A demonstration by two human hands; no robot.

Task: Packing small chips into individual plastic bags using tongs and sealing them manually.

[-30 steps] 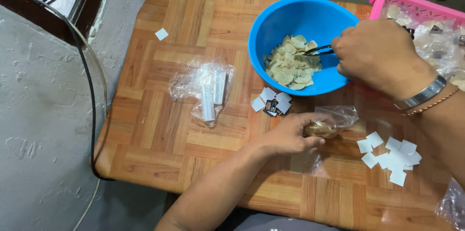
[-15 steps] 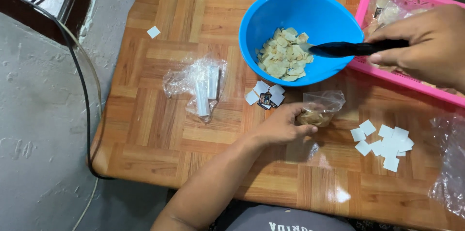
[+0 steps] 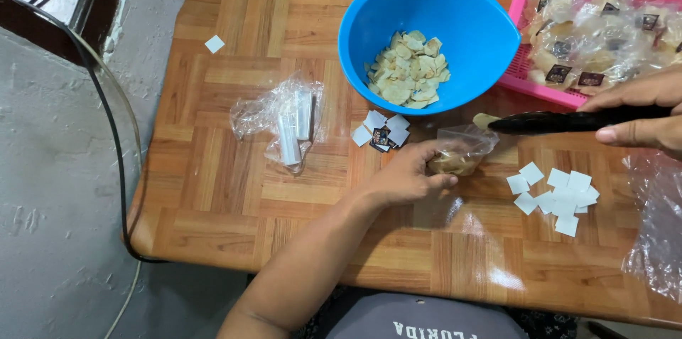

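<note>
My left hand (image 3: 406,177) pinches the mouth of a small clear bag (image 3: 458,152) that already has a few chips in its bottom, holding it steady near the middle of the wooden table (image 3: 213,190). My right hand (image 3: 643,117) comes in from three o'clock, closed around black tongs (image 3: 561,123) whose tips carry one pale chip (image 3: 484,120) right at the bag's opening. A second ago those tongs were down in the bowl among the chips, and half a second ago they were lifted over its rim; now they have swung across to the bag, so this chip is about to join the ones inside.

From large to small around my hands: the table spreads under everything, with a grey wall and a black cable at nine o'clock. At one o'clock from the bag sits the pink plastic basket (image 3: 547,90), packed with filled, labelled chip bags. At twelve o'clock stands the blue bowl (image 3: 462,12), holding a heap of pale chips (image 3: 406,69). At three to four o'clock, by the table edge, lies loose clear plastic (image 3: 657,232). At nine o'clock a crumpled clear wrapper holds white tubes (image 3: 293,126). At four o'clock is a scatter of white square labels (image 3: 558,193); a smaller pile of labels (image 3: 381,131) lies at ten o'clock, and one stray white square (image 3: 214,44) sits well apart, farther off at ten o'clock.
</note>
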